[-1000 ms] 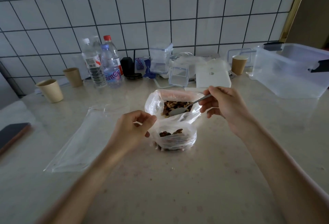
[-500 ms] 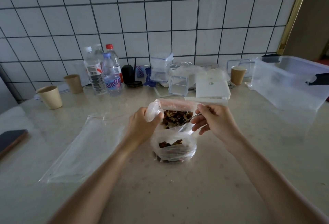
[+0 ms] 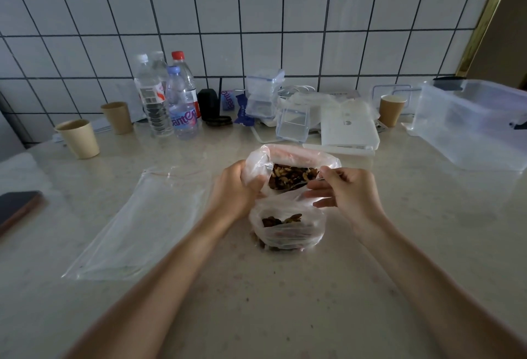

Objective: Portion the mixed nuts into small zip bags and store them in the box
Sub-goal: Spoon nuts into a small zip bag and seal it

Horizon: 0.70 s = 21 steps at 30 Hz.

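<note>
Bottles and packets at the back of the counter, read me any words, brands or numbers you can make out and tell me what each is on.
"amte", large pink letters, cut off at both ends: label of the blue-capped bottle.
White letters on the small blue packet: blurred, unreadable.
Label with a red mark on the white-capped bottle: print too small.
Faint logo on the white box: unreadable.
Paper cups: no text visible.

Home kitchen, prob.: white tiled wall w/ dark grout, pale stone counter, water bottles, paper cups, clear storage box, food tubs.
</note>
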Tool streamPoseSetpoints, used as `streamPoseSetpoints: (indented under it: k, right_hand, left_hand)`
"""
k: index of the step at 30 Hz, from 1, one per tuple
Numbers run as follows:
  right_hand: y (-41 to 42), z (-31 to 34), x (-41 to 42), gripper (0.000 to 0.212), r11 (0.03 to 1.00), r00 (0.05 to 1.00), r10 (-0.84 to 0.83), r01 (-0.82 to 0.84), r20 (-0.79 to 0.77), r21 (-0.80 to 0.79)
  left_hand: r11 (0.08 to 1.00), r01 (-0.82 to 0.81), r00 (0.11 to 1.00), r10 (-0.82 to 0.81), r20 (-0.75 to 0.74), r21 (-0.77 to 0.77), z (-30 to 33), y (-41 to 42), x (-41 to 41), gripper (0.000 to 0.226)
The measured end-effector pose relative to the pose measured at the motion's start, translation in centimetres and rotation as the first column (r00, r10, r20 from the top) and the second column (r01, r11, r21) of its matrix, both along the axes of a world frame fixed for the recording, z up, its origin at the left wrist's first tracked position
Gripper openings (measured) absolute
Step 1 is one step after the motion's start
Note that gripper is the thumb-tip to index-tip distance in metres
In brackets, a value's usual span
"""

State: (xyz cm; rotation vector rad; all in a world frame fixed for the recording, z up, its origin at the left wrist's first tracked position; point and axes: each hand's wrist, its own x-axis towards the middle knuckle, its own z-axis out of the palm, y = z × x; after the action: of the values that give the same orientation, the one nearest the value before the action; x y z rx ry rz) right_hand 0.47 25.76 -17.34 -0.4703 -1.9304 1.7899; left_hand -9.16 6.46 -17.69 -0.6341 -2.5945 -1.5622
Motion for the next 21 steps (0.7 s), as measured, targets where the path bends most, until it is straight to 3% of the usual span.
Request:
streamPoseSetpoints:
  k: [9,16,21]
  right_hand:
    - [-0.12,-0.58,-0.25,0.025,0.995,1.000,0.016,-0.014,-0.022,0.100]
    - [-0.29,-0.56,-0.27,0.022,0.999,0.999,0.050,-0.050,-0.002,-0.008]
    - [0.10,0.17,-0.02,0.019,0.987,0.999,0.043,-0.043,-0.005,-0.152]
  left_hand:
    - [0.997,0.042,0.999,-0.044,0.025,0.071,-0.32,-0.06,-0.45,0.005]
    - [0.988,0.117,0.991,-0.123,0.051,0.102,-0.39,0.18,-0.31,0.005]
    - [0.989,0.073,0.995,-0.081,0.057,0.127,-0.37,0.13,-0.41,0.007]
